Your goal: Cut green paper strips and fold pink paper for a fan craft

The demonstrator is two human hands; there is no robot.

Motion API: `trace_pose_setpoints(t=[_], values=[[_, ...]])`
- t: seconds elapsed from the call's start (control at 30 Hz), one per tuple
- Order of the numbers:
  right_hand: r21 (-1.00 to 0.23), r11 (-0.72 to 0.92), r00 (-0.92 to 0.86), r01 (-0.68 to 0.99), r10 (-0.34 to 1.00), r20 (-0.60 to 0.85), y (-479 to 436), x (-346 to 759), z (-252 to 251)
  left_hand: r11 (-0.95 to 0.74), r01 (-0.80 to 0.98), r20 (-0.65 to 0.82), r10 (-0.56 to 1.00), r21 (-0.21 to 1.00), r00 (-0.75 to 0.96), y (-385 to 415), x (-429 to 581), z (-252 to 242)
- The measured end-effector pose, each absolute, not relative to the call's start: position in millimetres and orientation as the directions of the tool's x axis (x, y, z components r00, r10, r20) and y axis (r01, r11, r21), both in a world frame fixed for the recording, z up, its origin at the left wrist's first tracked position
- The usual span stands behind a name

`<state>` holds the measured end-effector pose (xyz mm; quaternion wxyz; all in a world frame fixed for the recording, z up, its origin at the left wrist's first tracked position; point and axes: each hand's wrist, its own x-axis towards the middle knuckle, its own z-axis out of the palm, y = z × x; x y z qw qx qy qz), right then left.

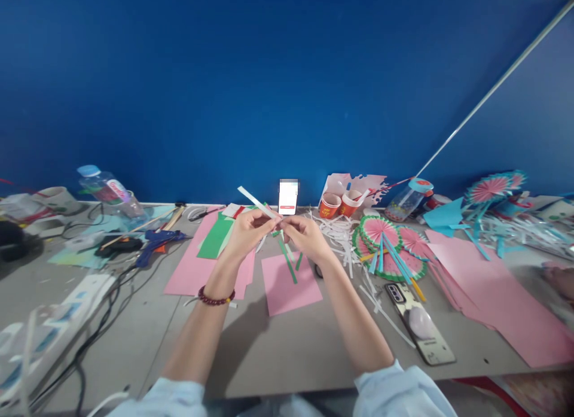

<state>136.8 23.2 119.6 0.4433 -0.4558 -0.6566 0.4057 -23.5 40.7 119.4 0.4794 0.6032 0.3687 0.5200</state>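
Observation:
Both hands meet above the middle of the table with their fingertips pinched together. A white paper strip [253,198] runs out to the upper left from the fingers of my left hand [252,230]. My right hand [305,234] pinches close to the strip's near end, which the fingers partly hide. Under the hands lies a pink paper square [280,294] with narrow green strips [287,262] on it. A phone with a lit screen [287,197] leans against the blue wall just behind the fingers.
Left are green paper [216,237] on pink sheets [188,273], a blue glue gun [156,243], a bottle [102,185] and a power strip [49,333]. Right are red paper cups [330,206], white paper shreds [343,234], watermelon-patterned paper fans [381,233], a phone [430,339] and pink sheets [502,303].

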Motion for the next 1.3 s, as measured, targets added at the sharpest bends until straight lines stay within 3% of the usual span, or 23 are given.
trace_pose_setpoints(t=[0.43, 0.73, 1.07, 1.3], values=[[-0.890, 0.368, -0.075, 0.268, 0.929, 0.361, 23.8, 132.5, 117.7, -0.230, -0.096, 0.241, 0.964, 0.968, 0.116, 38.4, -17.0, 123.2], [-0.911, 0.334, -0.036, 0.241, 0.941, 0.336, 22.0, 132.2, 120.6, -0.240, -0.111, 0.254, 0.958, 0.964, 0.134, 36.7, -13.4, 125.6], [-0.915, 0.319, 0.028, 0.247, 0.941, 0.336, 21.6, 131.3, 121.5, -0.376, -0.122, 0.393, 0.900, 0.919, 0.188, 37.4, -10.5, 120.9], [-0.944, 0.298, 0.009, 0.143, 0.953, 0.302, 20.9, 133.1, 124.2, -0.469, -0.140, 0.488, 0.857, 0.872, 0.165, 39.2, -5.8, 113.8]])
